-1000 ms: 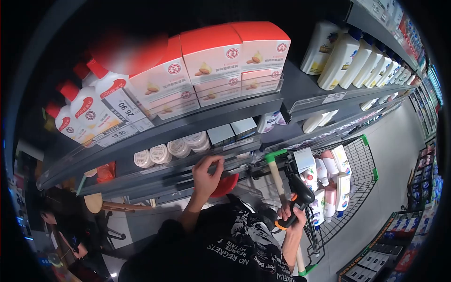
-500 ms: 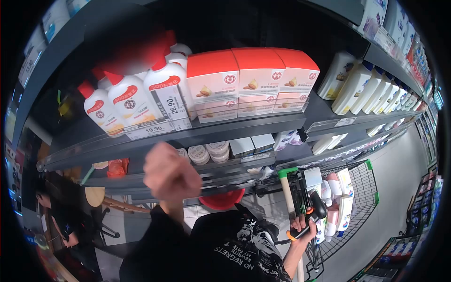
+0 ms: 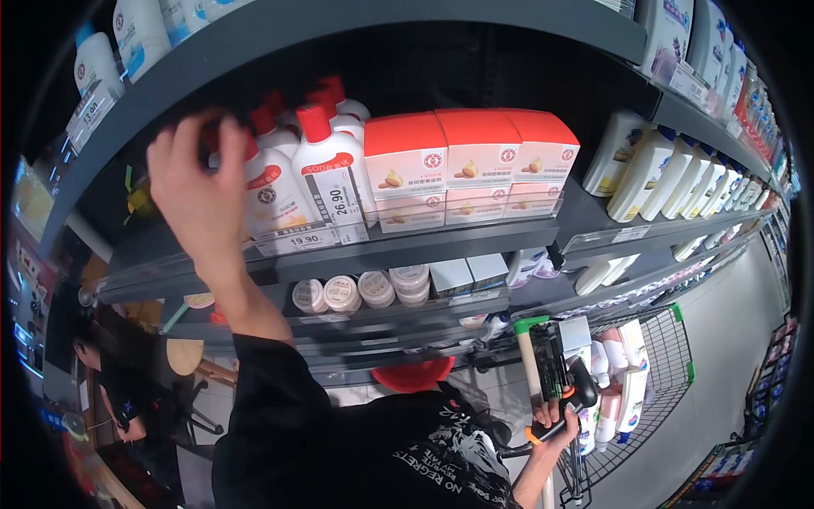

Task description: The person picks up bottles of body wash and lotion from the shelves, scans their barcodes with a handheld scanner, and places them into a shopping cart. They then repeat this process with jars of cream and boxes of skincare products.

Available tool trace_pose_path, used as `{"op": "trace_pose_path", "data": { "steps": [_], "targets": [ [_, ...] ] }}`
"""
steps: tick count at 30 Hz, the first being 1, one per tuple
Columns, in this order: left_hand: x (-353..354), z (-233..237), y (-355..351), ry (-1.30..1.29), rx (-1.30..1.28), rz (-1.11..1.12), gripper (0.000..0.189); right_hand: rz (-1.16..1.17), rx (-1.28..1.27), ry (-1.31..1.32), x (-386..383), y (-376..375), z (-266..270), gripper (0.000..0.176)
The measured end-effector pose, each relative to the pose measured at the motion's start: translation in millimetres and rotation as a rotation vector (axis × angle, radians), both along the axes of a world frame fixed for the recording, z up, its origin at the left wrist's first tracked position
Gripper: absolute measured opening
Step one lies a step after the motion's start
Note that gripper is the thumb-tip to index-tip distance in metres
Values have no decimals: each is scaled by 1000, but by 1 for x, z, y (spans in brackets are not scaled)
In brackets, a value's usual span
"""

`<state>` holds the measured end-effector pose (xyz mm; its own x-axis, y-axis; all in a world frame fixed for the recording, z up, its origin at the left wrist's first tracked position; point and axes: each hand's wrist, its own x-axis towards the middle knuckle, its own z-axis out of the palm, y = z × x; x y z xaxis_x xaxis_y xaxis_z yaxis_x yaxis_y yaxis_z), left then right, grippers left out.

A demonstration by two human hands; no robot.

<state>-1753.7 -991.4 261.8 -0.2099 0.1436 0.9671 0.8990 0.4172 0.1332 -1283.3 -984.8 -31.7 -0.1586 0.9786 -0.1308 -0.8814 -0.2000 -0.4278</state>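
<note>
My left hand [image 3: 197,182] is raised at the left end of the shelf, in front of the white lotion bottles with red caps. Its fingers are curved and apart, near a red cap, and the palm hides the leftmost bottle; contact cannot be made out. Right beside it stands another lotion bottle [image 3: 273,202], then one partly behind a 26.90 price card [image 3: 335,202]. Down at the right, my right hand [image 3: 555,422] is closed around a black-and-orange handle [image 3: 582,386] next to the shopping cart's pale push bar [image 3: 527,365].
Red-topped boxes [image 3: 405,157] stand right of the bottles behind a clear shelf lip. Round jars [image 3: 341,293] sit one shelf below. The wire cart [image 3: 678,382] carries several bottles. A red basin [image 3: 414,373] is low by the shelf. Another person [image 3: 127,407] is at lower left.
My left hand has gone up and left from below the shelf edge to the bottles, its fingers spreading from a blurred fist. My right hand keeps its hold. The view has shifted slightly.
</note>
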Motion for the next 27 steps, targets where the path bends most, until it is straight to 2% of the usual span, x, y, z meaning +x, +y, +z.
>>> {"op": "trace_pose_path", "data": {
  "steps": [2,4,5,7,12,16,17,18,19,20,22,24,25,26,27],
  "targets": [
    [-28,-9,-10,81,55,163,18,-9,1,-3,0,-1,-1,39],
    [-31,-14,-13,-99,96,189,22,-12,12,-18,1,-1,-3,41],
    [-32,-16,-13,-93,90,194,22,-11,13,-24,1,0,-2,40],
    [-32,-21,-14,-430,52,72,28,-2,11,-31,0,1,-1,40],
    [-53,-40,-16,-574,61,10,37,34,11,-21,2,4,-1,41],
    [-52,-50,-25,-358,550,53,33,13,-16,-23,2,2,1,42],
    [-45,-48,-30,-337,686,-93,33,11,-13,-19,2,2,0,42],
    [-43,-48,-43,-301,751,-147,31,12,-12,-18,2,1,0,43],
    [-31,-44,-46,-113,823,-334,30,7,-20,-17,1,1,1,43],
    [-15,-41,-51,-62,805,-595,32,10,-26,-11,1,1,2,42],
    [50,-38,-41,-487,978,-1321,34,23,-29,-13,0,2,5,42],
    [76,-60,-27,-1040,436,-1983,35,42,-16,-30,-1,3,8,42],
    [101,-76,-4,-1232,442,-1962,29,51,-20,-44,-1,3,10,43],
    [120,-95,1,-1665,259,-2050,29,52,-19,-61,-1,2,11,43],
    [140,-114,24,-1799,189,-2240,29,69,-11,-75,1,1,11,44]
  ]
}}
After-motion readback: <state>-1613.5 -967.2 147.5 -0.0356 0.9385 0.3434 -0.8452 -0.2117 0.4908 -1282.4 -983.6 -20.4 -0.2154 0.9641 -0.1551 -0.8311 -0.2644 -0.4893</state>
